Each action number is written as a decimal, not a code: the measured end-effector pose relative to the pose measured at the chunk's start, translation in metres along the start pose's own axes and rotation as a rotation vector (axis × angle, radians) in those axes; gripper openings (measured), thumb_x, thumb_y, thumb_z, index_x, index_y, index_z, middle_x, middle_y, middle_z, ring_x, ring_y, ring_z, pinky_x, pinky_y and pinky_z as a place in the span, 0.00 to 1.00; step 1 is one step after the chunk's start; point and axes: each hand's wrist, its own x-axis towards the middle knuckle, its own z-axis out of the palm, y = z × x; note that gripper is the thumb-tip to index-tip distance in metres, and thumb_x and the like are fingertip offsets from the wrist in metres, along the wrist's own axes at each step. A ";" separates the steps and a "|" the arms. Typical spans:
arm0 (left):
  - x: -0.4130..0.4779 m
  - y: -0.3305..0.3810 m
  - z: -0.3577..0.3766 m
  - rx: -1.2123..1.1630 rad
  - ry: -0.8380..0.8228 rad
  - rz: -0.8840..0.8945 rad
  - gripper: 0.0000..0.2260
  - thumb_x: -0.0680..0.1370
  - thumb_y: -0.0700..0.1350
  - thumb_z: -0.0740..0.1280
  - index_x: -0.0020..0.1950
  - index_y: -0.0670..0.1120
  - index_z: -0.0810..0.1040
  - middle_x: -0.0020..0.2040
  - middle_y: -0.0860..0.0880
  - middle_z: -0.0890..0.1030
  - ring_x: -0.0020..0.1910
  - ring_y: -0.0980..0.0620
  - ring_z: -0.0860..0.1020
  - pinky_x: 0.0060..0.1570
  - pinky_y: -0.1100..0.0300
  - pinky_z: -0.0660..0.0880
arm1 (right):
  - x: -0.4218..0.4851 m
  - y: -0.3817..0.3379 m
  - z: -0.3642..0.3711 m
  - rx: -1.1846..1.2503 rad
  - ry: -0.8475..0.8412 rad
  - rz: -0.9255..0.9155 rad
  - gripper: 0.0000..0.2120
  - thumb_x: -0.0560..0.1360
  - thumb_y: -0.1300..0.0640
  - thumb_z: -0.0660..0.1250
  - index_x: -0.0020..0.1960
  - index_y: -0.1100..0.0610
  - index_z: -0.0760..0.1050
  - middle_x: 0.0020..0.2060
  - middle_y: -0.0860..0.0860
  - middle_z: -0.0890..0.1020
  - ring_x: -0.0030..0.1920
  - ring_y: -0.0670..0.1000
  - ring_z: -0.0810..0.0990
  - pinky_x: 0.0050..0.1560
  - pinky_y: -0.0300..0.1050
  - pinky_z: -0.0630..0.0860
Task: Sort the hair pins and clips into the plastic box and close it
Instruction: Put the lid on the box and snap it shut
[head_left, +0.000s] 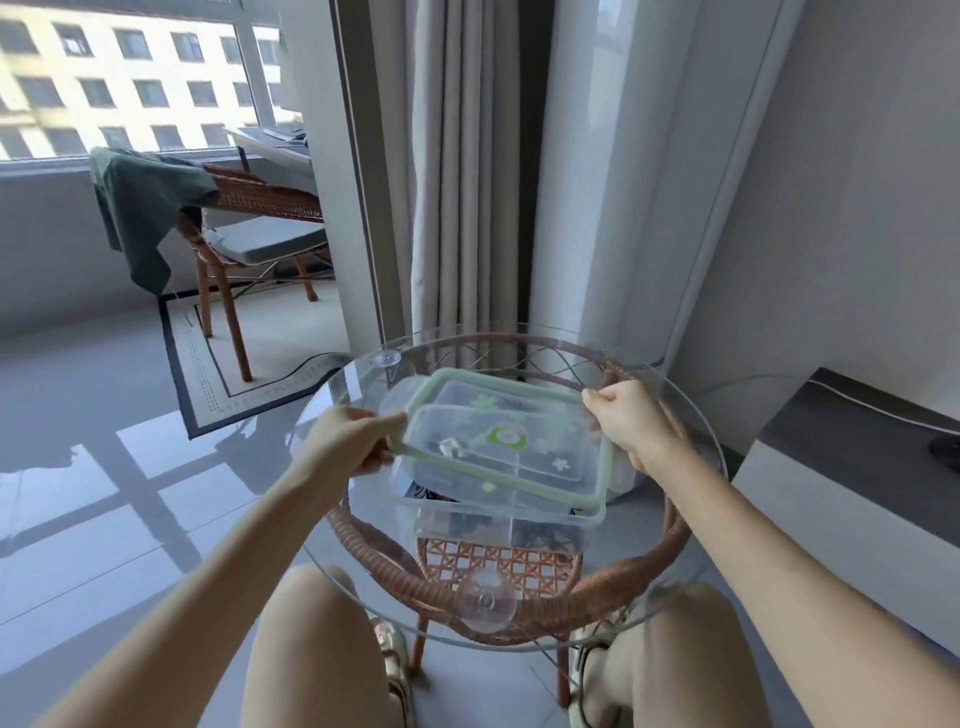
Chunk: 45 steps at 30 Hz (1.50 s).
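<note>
Your left hand (345, 441): fingers (382, 427) pinched on left end of lid (501, 436). Your right hand (631, 418): fingers curled shut around lid's far right corner. One lid, clear with green rim and flower print, held tilted and skewed over one plastic box (498, 512), not seated. Box sits mid worktop (670, 587), toward near edge; round glass top on rattan frame. Dark hair pins and clips (545, 532) lie inside box compartments; too blurred to count. Two suction cups show: one at far-left edge, one at near edge.
</note>
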 end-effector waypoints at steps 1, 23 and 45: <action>0.000 -0.004 0.000 0.032 -0.007 -0.024 0.10 0.73 0.42 0.69 0.42 0.34 0.80 0.29 0.45 0.76 0.23 0.54 0.72 0.23 0.68 0.70 | -0.001 0.003 0.001 -0.125 0.037 -0.072 0.18 0.78 0.54 0.61 0.31 0.60 0.72 0.24 0.52 0.74 0.27 0.51 0.71 0.26 0.39 0.60; -0.016 -0.028 -0.005 -0.034 0.060 -0.027 0.09 0.72 0.39 0.70 0.32 0.38 0.77 0.24 0.46 0.76 0.21 0.52 0.72 0.24 0.63 0.73 | 0.013 0.012 0.018 -0.458 0.045 -0.361 0.23 0.78 0.53 0.62 0.25 0.57 0.66 0.26 0.51 0.67 0.30 0.55 0.69 0.30 0.43 0.62; -0.019 -0.026 -0.004 0.013 0.069 -0.004 0.10 0.72 0.39 0.70 0.31 0.38 0.77 0.24 0.46 0.75 0.21 0.52 0.71 0.27 0.60 0.71 | 0.009 0.018 0.019 -0.451 0.079 -0.379 0.25 0.78 0.54 0.62 0.23 0.52 0.60 0.23 0.49 0.64 0.26 0.48 0.64 0.30 0.42 0.60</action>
